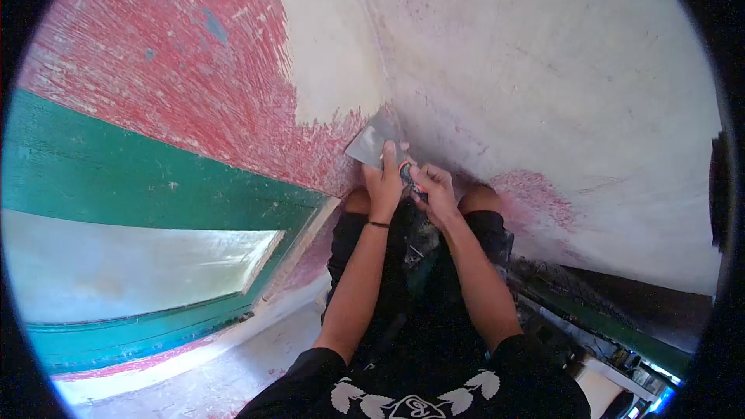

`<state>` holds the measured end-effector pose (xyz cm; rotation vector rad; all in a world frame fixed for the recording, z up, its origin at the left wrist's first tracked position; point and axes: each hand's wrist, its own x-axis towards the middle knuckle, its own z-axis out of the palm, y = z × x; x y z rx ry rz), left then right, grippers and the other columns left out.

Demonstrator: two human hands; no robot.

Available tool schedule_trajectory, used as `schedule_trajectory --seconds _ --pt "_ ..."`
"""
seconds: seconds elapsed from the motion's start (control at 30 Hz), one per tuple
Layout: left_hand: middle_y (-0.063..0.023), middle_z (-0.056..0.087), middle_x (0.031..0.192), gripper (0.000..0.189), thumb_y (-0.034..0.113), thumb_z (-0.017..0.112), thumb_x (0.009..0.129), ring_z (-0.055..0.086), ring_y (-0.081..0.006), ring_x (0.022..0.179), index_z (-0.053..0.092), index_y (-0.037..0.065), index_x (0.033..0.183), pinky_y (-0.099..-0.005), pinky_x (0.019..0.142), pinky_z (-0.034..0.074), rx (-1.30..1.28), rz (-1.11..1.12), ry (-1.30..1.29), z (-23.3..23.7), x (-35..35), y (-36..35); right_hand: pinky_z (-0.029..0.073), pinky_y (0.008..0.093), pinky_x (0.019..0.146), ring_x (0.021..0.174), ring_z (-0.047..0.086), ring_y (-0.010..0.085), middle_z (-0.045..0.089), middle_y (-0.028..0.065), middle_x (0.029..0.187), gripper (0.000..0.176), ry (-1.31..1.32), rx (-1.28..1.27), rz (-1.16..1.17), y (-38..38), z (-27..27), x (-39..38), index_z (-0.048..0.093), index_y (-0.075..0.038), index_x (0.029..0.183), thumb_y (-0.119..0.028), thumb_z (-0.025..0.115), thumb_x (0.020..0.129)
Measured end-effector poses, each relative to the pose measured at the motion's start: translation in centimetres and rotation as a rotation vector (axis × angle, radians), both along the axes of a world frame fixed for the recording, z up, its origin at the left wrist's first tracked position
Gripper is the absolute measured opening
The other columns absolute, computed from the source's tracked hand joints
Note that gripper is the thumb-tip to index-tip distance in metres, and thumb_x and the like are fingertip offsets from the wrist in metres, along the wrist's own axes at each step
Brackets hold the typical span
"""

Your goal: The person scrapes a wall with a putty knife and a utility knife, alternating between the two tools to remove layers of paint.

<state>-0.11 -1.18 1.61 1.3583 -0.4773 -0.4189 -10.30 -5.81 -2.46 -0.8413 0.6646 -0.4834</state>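
Note:
A wide putty knife (369, 141) with a grey metal blade and a dark handle with red on it is in front of me, its blade against the wall near the corner. My right hand (436, 195) is wrapped round the handle. Closed at the base of the blade, my left hand (384, 186) has one finger lying along the metal. The blade touches the ragged lower edge of a smooth cream patch (330, 54), where scratched red paint (178, 62) begins. Parts of the handle are hidden behind my fingers.
A green frame (155, 178) surrounds a pale panel (140, 271) on the left. The whitish wall (559, 93) on the right carries a reddish patch (531, 198). My knees are close to the corner. Dark clutter (605, 326) lies low on the right.

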Motion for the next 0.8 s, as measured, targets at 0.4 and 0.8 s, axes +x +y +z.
schedule_trajectory --seconds 0.4,0.8 --pt "-0.0108 0.070 0.089 0.033 0.025 0.051 0.103 0.063 -0.0162 0.067 0.063 -0.005 0.101 -0.0316 0.062 0.050 0.037 -0.030 0.017 -1.7 0.5 1.1 0.029 0.0209 0.039 0.050 0.048 0.0075 0.049 -0.0025 0.064 0.035 0.008 -0.052 0.033 -0.1 0.2 0.1 0.051 -0.011 0.070 -0.031 0.066 0.095" --pt "-0.0105 0.068 0.088 0.031 0.025 0.051 0.104 0.062 -0.0143 0.066 0.060 -0.005 0.100 -0.0289 0.060 0.049 0.014 0.014 0.025 1.8 -0.8 0.6 0.034 0.0199 0.044 0.051 0.049 0.0069 0.050 -0.0044 0.065 0.032 -0.003 0.000 0.019 0.6 0.6 -0.3 0.053 -0.013 0.071 -0.031 0.069 0.093"
